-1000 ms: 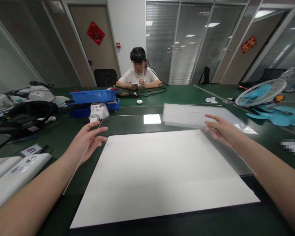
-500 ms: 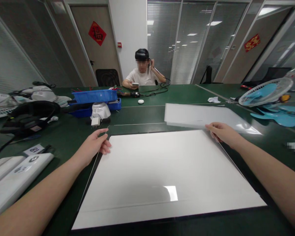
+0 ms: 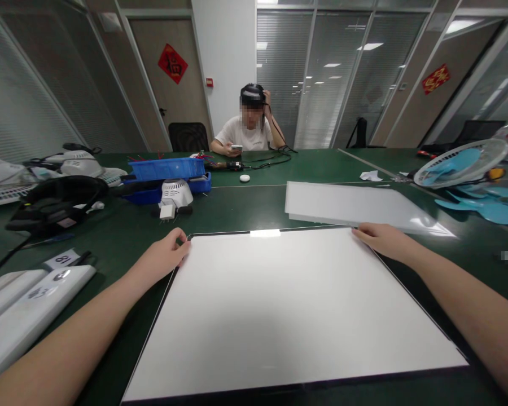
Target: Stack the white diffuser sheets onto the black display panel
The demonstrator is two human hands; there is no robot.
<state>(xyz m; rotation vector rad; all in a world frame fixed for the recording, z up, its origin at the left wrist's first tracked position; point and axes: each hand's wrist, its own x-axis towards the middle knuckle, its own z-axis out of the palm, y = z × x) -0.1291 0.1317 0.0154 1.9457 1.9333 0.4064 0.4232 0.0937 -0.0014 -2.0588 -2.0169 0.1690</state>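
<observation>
A large glossy white rectangular panel (image 3: 288, 304) with a thin dark border lies before me on the green table. My left hand (image 3: 166, 254) is closed at its far left corner, thumb and fingers curled round the edge. At the far right corner, my right hand (image 3: 379, 238) pinches the opposite edge, its fingertips partly hidden below. A bright reflection shows along the panel's far edge. Beyond my right hand lies a stack of translucent white sheets (image 3: 342, 200).
Left are white flat devices (image 3: 46, 307), a black headset (image 3: 59, 203) and blue bins (image 3: 167, 169) with a white motor housing (image 3: 175, 194). Blue fan blades (image 3: 486, 200) and a fan guard lie right. Across the green table (image 3: 237, 206) sits a person (image 3: 248, 132) holding a phone.
A clear sheet's edges, raised in my hands before, now sit lower, level with the panel's border. My left fingers have curled in, and the reflection has shifted to the far edge.
</observation>
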